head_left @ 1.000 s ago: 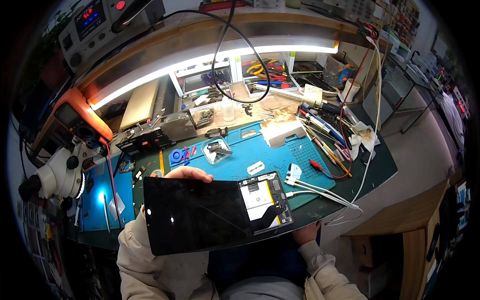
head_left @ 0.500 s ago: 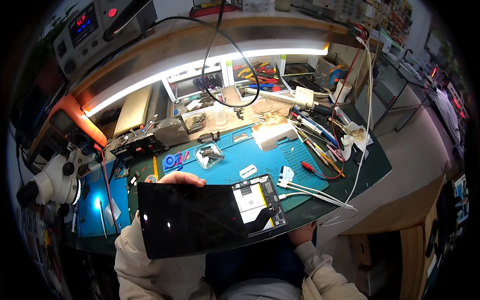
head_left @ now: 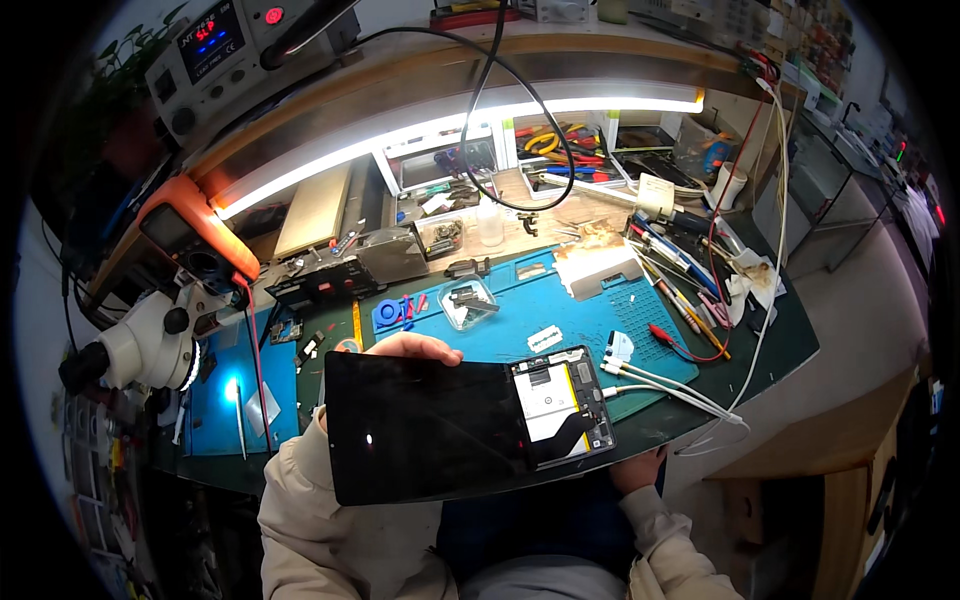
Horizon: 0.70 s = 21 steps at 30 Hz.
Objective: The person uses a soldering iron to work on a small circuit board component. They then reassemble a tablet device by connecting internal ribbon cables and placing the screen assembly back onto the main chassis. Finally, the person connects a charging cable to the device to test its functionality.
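Observation:
My left hand [head_left: 418,347] holds a tablet's black screen panel [head_left: 430,430] from behind, its fingers curled over the top edge. At its right end the panel overlaps the opened tablet body [head_left: 600,430], where a white battery [head_left: 548,398] and a black flex cable [head_left: 572,433] show. A white cable plug [head_left: 611,391] meets the body's right side. Beside the bench's front edge, below the tablet body, is my right hand [head_left: 640,470]; its fingers are mostly hidden.
A blue work mat [head_left: 510,325] carries a clear tray of small parts [head_left: 468,302] and a razor blade [head_left: 545,338]. Tweezers and pens [head_left: 685,270] lie at the right. On the left stand an orange multimeter [head_left: 190,235] and a white microscope [head_left: 140,340].
The whole view has shifted, so the bench and tablet sit farther right in the picture. The left hand keeps its hold on the screen panel, which is tilted slightly differently.

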Available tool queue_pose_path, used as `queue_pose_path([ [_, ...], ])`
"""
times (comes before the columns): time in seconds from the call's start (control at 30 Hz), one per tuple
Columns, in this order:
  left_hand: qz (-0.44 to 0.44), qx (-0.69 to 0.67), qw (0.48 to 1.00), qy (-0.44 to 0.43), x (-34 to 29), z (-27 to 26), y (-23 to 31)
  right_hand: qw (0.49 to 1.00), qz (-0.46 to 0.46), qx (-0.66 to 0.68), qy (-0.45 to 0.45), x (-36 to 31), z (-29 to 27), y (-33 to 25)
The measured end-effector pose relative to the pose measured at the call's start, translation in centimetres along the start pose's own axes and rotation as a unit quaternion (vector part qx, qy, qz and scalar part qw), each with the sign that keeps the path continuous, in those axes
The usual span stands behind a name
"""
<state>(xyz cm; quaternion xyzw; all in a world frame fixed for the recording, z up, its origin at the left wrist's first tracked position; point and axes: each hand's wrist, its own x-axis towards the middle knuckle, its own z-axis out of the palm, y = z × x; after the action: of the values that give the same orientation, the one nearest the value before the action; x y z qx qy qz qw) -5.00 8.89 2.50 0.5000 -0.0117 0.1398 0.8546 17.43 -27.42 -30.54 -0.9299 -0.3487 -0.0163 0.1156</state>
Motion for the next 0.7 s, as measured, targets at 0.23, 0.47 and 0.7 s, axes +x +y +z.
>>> queue_pose_path([
  [0.23, 0.001, 0.008, 1.0, 0.002, -0.2, -0.3, -0.2, 1.0, -0.004, -0.003, 0.009, 0.1, 0.0, 0.2],
  [0.47, -0.02, 0.031, 0.999, 0.016, -0.4, -1.0, -0.6, 1.0, 0.005, 0.002, 0.009, 0.1, 0.0, 0.1],
  [0.7, -0.031, -0.032, 0.998, 0.038, -1.0, 0.6, 0.0, 1.0, 0.021, 0.02, 0.01, 0.3, -1.1, -0.8],
])
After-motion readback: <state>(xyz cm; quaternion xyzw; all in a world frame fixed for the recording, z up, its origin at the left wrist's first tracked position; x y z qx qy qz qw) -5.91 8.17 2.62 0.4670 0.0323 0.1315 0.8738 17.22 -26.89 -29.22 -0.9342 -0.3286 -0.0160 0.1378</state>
